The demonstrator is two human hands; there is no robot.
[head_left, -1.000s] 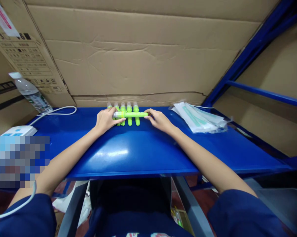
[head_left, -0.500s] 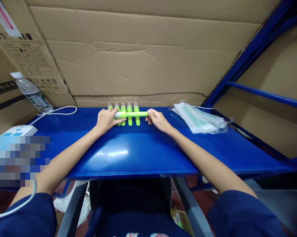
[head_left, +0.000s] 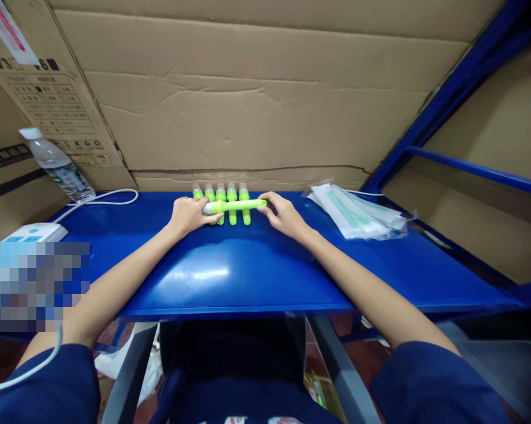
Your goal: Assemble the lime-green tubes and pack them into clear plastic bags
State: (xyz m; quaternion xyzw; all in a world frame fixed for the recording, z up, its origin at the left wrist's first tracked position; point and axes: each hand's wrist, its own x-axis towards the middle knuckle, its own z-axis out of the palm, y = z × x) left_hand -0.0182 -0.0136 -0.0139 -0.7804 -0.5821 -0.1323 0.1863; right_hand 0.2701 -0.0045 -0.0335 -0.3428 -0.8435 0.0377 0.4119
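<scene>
A lime-green stick with a clear end (head_left: 241, 205) lies level across the space between my two hands, just above the table. My left hand (head_left: 188, 215) is closed round its clear end, thumb below and fingers above. At the plain green end, the thumb and fingertips of my right hand (head_left: 285, 217) pinch the tip from both sides. Beneath and behind it several like sticks (head_left: 244, 191) lie side by side in a row, clear ends toward the cardboard wall. The held stick and my left hand partly hide them.
The blue table (head_left: 265, 277) ends at a cardboard wall (head_left: 256, 118). Clear plastic packets (head_left: 358, 212) lie at right, beside a blue metal frame (head_left: 446, 100). At left are a water bottle (head_left: 62, 168), a white power strip (head_left: 42, 232) and a white cable (head_left: 115, 198).
The green tip of the held stick now shows between my right thumb and fingers, whose grip has shifted and loosened. The stick looks slightly turned; my left hand stays nearly in place.
</scene>
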